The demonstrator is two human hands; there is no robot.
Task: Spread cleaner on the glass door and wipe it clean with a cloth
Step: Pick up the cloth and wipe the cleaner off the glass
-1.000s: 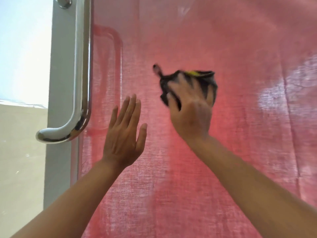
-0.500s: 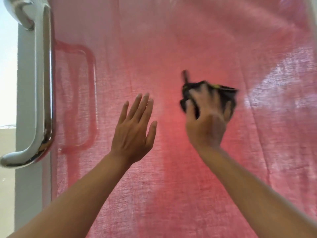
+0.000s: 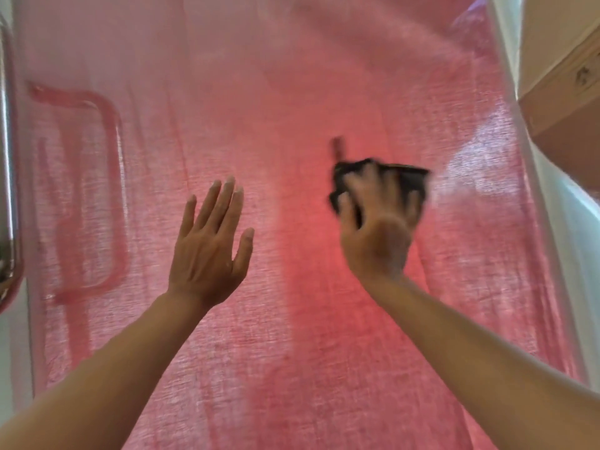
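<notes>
Here the glass door [image 3: 292, 76] fills almost the whole view, with a pink-red woven curtain [image 3: 324, 352] hanging behind the pane and showing through it. The right hand [image 3: 376, 235] is raised against the glass to the right of centre, its fingers spread and curled over a dark cloth [image 3: 407, 175] bunched beneath them. The cloth sits between the palm and the pane, and a thin dark tail of it sticks up at the upper left of the bundle. That hand and the cloth are smeared by motion blur, so how firmly the fingers grip cannot be told exactly, though they do wrap over the fabric.

The left hand [image 3: 207, 251] is held up to the left of centre, well apart from the right one, fingers straight and close together, thumb out to the side, holding nothing. Whether its palm touches the glass is unclear from this angle. Both forearms are bare and reach up from the near edge of the view.

At the far left edge a polished metal door handle [image 3: 8, 190] runs down the door, curving at its lower end. Just to its right, a red-tinted loop shape of the same form shows on the curtained pane. At the upper right, beyond the door's edge, stands a brown cardboard box [image 3: 565, 125] beside a pale wall [image 3: 548, 27].
</notes>
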